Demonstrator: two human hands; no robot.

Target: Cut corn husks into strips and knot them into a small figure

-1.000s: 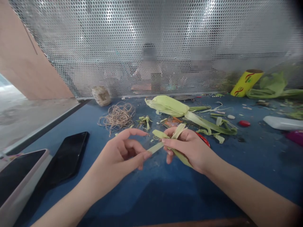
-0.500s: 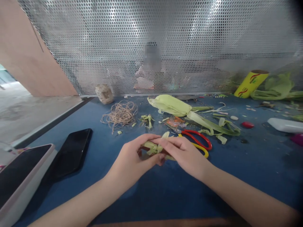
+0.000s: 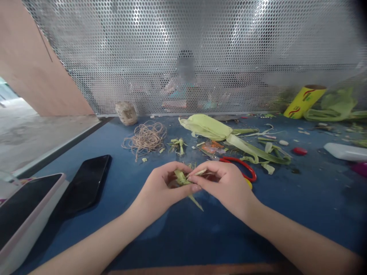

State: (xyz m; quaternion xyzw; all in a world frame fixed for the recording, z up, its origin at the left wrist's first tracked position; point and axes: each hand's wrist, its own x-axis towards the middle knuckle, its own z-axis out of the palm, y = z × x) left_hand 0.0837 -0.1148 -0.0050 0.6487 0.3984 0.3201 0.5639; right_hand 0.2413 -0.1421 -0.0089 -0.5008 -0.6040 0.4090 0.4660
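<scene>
Over the blue table, my left hand [image 3: 164, 187] is closed around a small bundle of green corn husk [image 3: 181, 178], partly hidden by the fingers. A thin strip end hangs down below it. My right hand [image 3: 225, 183] pinches a pale husk strip [image 3: 200, 172] against the same bundle, fingertips close to my left thumb. Behind my right hand lie scissors [image 3: 242, 166] with red and yellow handles, partly covered. Farther back are a small knotted husk piece [image 3: 179, 145], a large husk [image 3: 209, 128] and a tangle of brown twine [image 3: 147, 137].
A black phone [image 3: 87, 181] and a white-edged case [image 3: 31, 217] lie at the left. A pale rough lump [image 3: 126, 113] stands at the back left. Along the right are a yellow tube [image 3: 305, 101], a red piece [image 3: 299, 151] and a white object [image 3: 345, 152]. Perforated metal [image 3: 143, 57] closes the back.
My right fingers have shifted and curled around a strip at the bundle. The bundle has turned, and a strip end now points down toward me. My left hand stays nearly in place.
</scene>
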